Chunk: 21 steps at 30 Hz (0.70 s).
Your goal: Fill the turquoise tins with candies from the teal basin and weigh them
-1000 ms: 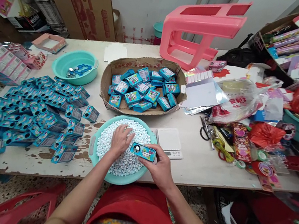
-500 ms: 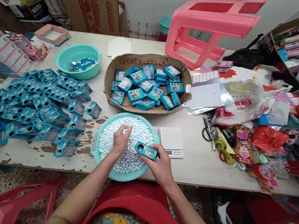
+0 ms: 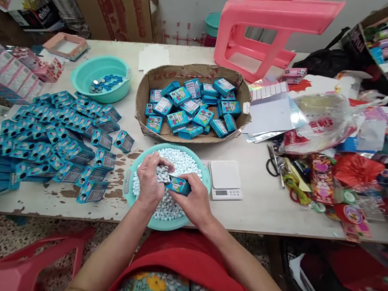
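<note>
over a basin of white candies, the left hand cups a few beside the small box gripped by the right hand; tipping slowly over the basin should limit spills.

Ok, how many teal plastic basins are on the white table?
2, maybe more hidden: a teal plastic basin of white candies under both hands, and a smaller teal basin with blue caps at back left.

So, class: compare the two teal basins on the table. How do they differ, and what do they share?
The near basin is heaped with small white candies, and both hands work over it; the far basin holds only a few blue and silver pieces and sits untouched. Both are round teal plastic.
</note>
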Each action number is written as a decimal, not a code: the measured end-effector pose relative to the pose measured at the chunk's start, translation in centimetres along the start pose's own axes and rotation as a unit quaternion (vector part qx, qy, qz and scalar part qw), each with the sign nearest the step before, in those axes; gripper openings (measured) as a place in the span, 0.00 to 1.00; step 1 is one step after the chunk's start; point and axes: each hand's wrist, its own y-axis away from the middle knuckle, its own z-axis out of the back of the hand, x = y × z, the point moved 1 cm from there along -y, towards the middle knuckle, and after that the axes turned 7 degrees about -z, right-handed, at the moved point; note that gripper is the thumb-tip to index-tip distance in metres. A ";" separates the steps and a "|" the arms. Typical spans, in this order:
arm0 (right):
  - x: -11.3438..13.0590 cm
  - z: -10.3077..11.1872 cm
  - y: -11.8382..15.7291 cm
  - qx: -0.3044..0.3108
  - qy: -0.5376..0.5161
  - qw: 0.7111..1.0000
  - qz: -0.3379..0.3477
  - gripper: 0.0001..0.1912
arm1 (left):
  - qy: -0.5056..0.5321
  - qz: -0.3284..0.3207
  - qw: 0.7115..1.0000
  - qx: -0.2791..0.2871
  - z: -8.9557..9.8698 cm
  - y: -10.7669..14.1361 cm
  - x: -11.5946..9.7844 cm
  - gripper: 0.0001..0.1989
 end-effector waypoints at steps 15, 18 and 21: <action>0.1 -0.2 -0.3 -0.033 -0.039 0.998 0.028 0.14 | 0.005 -0.039 0.999 -0.013 -0.8 -0.1 -1.1 0.15; -0.4 -0.3 -0.2 -0.045 -0.045 0.998 0.010 0.13 | 0.000 -0.024 1.000 -0.011 -1.0 -0.2 -0.5 0.16; -0.7 -0.7 -0.3 -0.036 -0.046 0.998 0.016 0.13 | 0.002 -0.042 0.999 0.001 -1.1 -0.3 -0.1 0.15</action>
